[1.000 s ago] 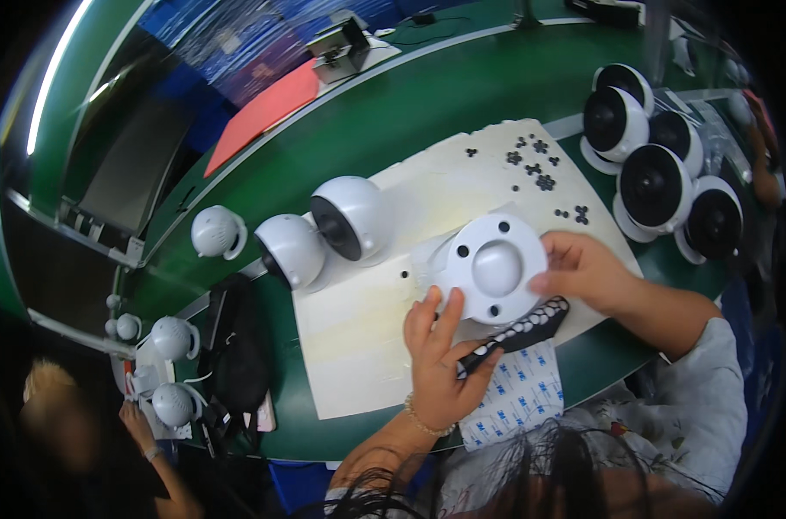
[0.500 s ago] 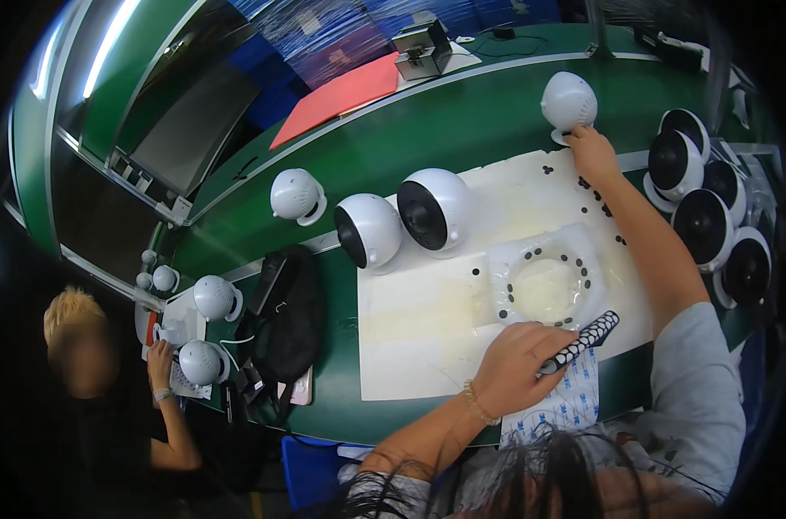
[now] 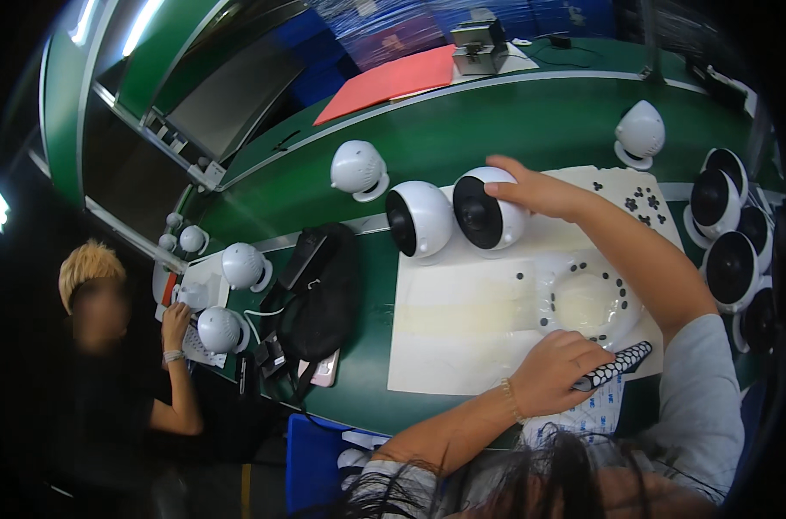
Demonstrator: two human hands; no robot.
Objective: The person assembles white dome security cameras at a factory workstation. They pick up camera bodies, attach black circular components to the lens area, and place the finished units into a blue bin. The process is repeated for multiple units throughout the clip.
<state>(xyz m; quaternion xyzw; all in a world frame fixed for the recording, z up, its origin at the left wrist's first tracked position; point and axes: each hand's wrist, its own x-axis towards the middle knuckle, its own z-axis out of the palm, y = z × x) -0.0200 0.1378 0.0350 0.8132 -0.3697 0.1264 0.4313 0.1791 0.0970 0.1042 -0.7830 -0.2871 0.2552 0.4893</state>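
My right hand (image 3: pixel 535 188) grips the upper right of a white ball-shaped device (image 3: pixel 511 227) with a round black face, thumb against the face. A similar device (image 3: pixel 430 221) stands close on its left. Lower down, my left hand (image 3: pixel 559 374) closes on a black strip with a white honeycomb pattern (image 3: pixel 616 365), which sticks out past its fingers to the right. Beyond that hand, a clear ring-shaped plastic piece (image 3: pixel 547 298) with several small black dots around it lies on a white sheet (image 3: pixel 445 355). A white printed backing sheet (image 3: pixel 574 422) is partly beneath my left hand.
A white device (image 3: pixel 641 134) stands at the back right, another (image 3: pixel 358 169) at the back left. Several black-faced devices (image 3: pixel 728 268) crowd the right edge. Left lies a black bag (image 3: pixel 328 303); past it a co-worker's hand (image 3: pixel 176 324) works beside more white devices (image 3: pixel 244 265).
My right hand has left the white device at the back right and moved left onto the black-faced one. The view has shifted; my left hand still holds the patterned strip.
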